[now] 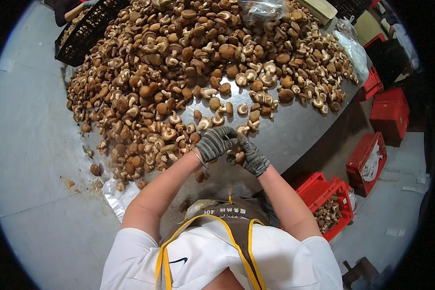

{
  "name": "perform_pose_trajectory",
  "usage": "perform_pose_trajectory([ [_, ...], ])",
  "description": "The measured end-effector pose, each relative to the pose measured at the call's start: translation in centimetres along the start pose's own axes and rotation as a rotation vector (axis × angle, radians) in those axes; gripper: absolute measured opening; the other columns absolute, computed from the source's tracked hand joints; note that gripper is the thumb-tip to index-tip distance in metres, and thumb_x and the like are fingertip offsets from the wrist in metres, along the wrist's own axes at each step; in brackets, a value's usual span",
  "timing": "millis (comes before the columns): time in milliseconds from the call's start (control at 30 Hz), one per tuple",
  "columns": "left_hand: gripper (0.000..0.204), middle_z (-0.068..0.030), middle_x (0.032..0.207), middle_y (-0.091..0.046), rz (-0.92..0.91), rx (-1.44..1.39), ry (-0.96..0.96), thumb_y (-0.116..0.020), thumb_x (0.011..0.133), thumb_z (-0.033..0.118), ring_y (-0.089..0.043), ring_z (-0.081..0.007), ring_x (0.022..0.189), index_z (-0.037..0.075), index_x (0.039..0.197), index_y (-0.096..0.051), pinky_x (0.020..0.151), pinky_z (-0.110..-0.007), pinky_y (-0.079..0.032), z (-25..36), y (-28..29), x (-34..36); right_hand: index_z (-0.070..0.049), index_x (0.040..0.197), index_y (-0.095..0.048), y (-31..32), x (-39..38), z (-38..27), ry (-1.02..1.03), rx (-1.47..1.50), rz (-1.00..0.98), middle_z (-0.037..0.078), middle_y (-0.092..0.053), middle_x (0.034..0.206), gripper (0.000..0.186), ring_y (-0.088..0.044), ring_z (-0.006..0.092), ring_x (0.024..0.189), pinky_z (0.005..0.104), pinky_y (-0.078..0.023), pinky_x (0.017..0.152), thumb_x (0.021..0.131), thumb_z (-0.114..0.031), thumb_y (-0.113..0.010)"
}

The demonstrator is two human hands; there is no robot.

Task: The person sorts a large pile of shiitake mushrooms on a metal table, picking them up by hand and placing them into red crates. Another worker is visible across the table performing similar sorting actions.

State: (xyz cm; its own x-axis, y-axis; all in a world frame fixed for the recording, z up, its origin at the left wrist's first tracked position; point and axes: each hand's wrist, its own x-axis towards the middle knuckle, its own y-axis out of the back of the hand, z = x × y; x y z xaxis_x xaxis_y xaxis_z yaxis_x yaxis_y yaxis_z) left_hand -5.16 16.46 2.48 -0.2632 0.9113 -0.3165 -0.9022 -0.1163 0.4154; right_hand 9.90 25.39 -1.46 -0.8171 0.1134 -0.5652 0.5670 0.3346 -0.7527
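Observation:
My left hand point(216, 143), in a grey striped glove, is closed, its fingers meeting those of my right hand above the steel table point(292, 133); what it grips is hidden. My right hand point(251, 155), gloved the same way, is curled round brown mushrooms point(236, 157) that show below its fingers. A large heap of brown-capped, pale-stemmed mushrooms point(188, 48) covers much of the table ahead of both hands, with a few loose ones nearer me.
A black crate point(77, 41) stands at upper left beside another person's arm point(70, 12). Plastic bags point(350, 58) lie at upper right. Red crates point(386, 111) stand along the right, one low crate point(340, 195) holding mushroom pieces. A white plastic sheet point(116, 195) lies at lower left.

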Motion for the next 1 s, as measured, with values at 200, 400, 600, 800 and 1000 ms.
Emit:
perform_pose_trajectory([
  [200, 0.036, -0.0154, 0.116, -0.059, 0.336, 0.987, -0.154, -0.062, 0.079, 0.013, -0.053, -0.0287, 0.112, 0.009, 0.115, -0.059, 0.09, -0.037, -0.047, -4.2, 7.4, 7.6, -0.01, 0.111, -0.052, 0.5, -0.2, -1.1, -0.145, 0.243, 0.0, 0.012, -0.058, 0.095, 0.047, -0.06, 0.028, 0.073, 0.0344, -0.048, 0.05, 0.083, -0.045, -0.064],
  [400, 0.035, -0.0155, 0.107, -0.064, 0.289, 0.349, 0.058, -0.062, 0.08, 0.008, -0.061, -0.0332, 0.095, 0.005, 0.114, -0.058, 0.083, -0.038, -0.049, -5.1, 10.1, 10.2, -0.005, 0.122, -0.046, 1.2, -2.1, -1.8, -0.081, 0.449, -0.178, 0.02, -0.054, 0.118, 0.057, -0.058, 0.0376, 0.099, 0.0409, -0.058, 0.064, 0.079, -0.036, -0.069],
  [600, 0.025, -0.0024, 0.073, -0.063, 0.258, -0.583, 0.189, -0.06, 0.09, 0.024, -0.06, -0.0107, 0.063, 0.004, 0.104, -0.061, 0.049, -0.024, -0.044, -2.0, 8.5, 6.5, -0.012, 0.135, -0.039, -0.7, -0.5, -2.5, 0.0, 0.403, 0.0, 0.015, -0.042, 0.136, 0.057, -0.048, 0.0382, 0.118, 0.0358, -0.058, 0.052, 0.084, -0.025, -0.06],
  [800, 0.024, -0.0055, 0.079, -0.065, 0.114, -0.283, 0.026, -0.059, 0.089, 0.027, -0.061, -0.0189, 0.069, 0.005, 0.099, -0.064, 0.064, -0.031, -0.05, -1.0, 4.0, 3.5, -0.014, 0.128, -0.049, -3.7, 0.7, -4.4, 0.002, 0.307, -0.223, 0.011, -0.057, 0.116, 0.044, -0.063, 0.026, 0.091, 0.0297, -0.057, 0.053, 0.087, -0.025, -0.059],
  [1000, 0.022, -0.0145, 0.091, -0.063, 0.292, 0.821, -0.164, -0.059, 0.084, 0.021, -0.059, -0.0318, 0.08, 0.006, 0.1, -0.061, 0.067, -0.04, -0.048, -0.7, 9.0, 10.5, -0.011, 0.121, -0.053, 0.8, 1.2, -2.3, -0.104, 0.396, -0.157, 0.015, -0.062, 0.1, 0.039, -0.065, 0.0266, 0.078, 0.0335, -0.056, 0.049, 0.086, -0.027, -0.062],
])
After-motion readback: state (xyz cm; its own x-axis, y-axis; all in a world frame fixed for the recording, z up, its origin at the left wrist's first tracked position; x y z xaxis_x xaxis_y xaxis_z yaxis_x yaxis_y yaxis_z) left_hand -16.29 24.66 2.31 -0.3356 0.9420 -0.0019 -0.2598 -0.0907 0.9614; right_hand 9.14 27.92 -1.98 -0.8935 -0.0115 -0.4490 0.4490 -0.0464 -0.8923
